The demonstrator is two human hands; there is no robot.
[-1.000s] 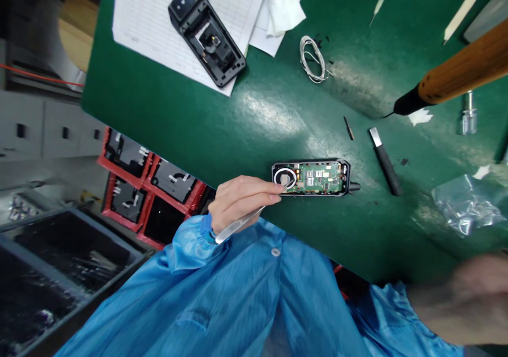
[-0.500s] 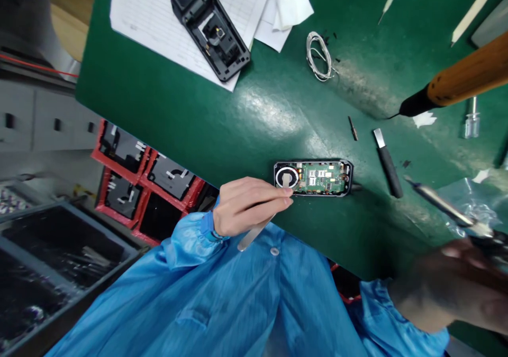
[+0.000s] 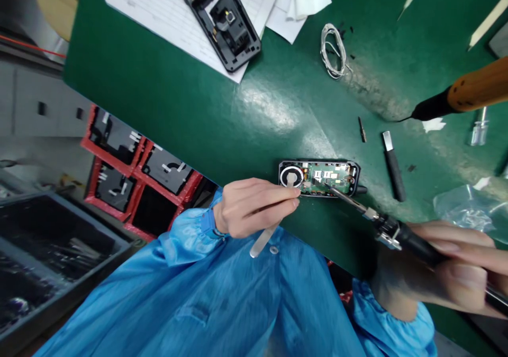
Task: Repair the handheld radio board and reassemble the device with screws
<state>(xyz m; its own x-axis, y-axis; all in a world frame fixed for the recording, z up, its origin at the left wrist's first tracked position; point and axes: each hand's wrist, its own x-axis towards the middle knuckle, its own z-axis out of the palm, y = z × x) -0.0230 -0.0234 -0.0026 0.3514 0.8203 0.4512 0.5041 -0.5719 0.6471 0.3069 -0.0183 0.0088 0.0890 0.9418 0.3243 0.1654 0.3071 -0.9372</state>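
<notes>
My left hand (image 3: 257,209) is closed on metal tweezers (image 3: 260,243); their flat rounded end sticks out below my fingers, and the tips are hidden. Its fingertips rest at the lower left edge of an opened black handheld device (image 3: 355,167). Inside the device show a green circuit board (image 3: 323,174) and a round speaker (image 3: 291,177) with a white ring. My right hand (image 3: 456,272) is wrapped round a soldering iron (image 3: 400,235). The iron's tip points left and lies over the lower middle of the board; contact cannot be made out.
A black housing (image 3: 230,26) lies on lined paper (image 3: 143,13). Coiled wire (image 3: 332,50), a small bit (image 3: 362,129), a black-handled blade (image 3: 393,169) and a plastic bag (image 3: 468,209) lie on the green table. An orange-handled electric screwdriver (image 3: 476,87) juts in from the right. Red-edged trays (image 3: 133,172) stand lower left.
My right hand has brought the soldering iron left, from beside the plastic bag to over the circuit board. My left hand stays at the device. The whole view has shifted slightly.
</notes>
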